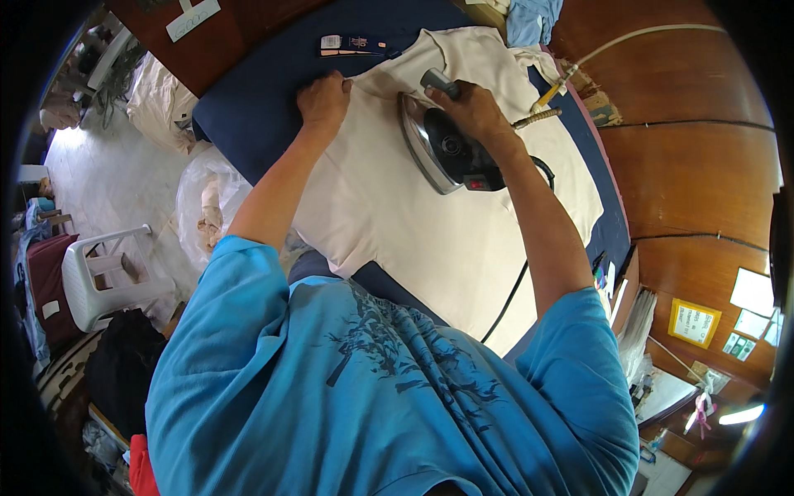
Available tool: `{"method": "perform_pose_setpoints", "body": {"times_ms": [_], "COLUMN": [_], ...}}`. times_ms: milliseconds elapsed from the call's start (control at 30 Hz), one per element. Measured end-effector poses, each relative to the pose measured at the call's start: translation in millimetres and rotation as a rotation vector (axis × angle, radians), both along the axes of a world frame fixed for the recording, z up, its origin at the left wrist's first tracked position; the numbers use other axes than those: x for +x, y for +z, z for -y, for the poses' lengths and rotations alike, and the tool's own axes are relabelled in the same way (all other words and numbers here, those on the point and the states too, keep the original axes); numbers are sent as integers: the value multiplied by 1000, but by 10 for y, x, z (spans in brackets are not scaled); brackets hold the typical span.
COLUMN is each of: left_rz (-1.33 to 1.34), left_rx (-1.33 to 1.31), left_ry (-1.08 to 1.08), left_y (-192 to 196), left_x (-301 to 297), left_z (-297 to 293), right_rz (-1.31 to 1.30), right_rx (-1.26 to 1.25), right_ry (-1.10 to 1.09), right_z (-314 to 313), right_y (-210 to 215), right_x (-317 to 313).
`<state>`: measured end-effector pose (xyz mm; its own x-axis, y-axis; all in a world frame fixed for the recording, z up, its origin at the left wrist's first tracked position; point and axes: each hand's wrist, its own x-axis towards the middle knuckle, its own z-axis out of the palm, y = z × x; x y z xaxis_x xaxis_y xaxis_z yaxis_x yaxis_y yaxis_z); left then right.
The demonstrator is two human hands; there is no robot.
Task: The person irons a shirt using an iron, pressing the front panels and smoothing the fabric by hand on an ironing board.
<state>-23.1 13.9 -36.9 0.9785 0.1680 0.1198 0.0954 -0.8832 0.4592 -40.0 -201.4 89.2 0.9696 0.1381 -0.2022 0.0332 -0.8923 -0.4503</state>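
A cream garment (pixel 364 198) lies spread over a dark navy padded surface (pixel 240 124). My right hand (pixel 478 116) is wrapped round the grey handle of an iron (pixel 447 149), whose metal soleplate rests on the cloth. Its pointed tip faces the far left, and a black cord (pixel 506 302) trails across the garment towards me. At the garment's left edge, my left hand (pixel 324 103) is closed with its fingertips on the cloth. A navy hang tag (pixel 354 45) with a pale label lies beyond that hand, near the garment's top corner.
A pale hose (pixel 637 35) and a yellow stick-like piece (pixel 547 97) reach in at the far right, beside light blue cloth (pixel 533 21). Wood panels (pixel 695 182) line the right side. On the left floor stand a white plastic stool (pixel 116 273) and a clear plastic bag (pixel 207 198).
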Motion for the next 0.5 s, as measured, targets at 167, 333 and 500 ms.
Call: {"method": "perform_pose_setpoints", "body": {"times_ms": [167, 333, 500], "left_rz": [34, 74, 85], "left_rx": [-19, 3, -91], "left_ry": [-14, -24, 21], "left_y": [-72, -91, -51], "left_x": [34, -5, -36], "left_z": [-112, -154, -145], "right_rz": [0, -29, -92], "right_rx": [-76, -127, -147], "right_ry": [62, 15, 51], "right_z": [-215, -261, -389], "right_y": [-54, 12, 95], "right_x": [-54, -15, -42]}}
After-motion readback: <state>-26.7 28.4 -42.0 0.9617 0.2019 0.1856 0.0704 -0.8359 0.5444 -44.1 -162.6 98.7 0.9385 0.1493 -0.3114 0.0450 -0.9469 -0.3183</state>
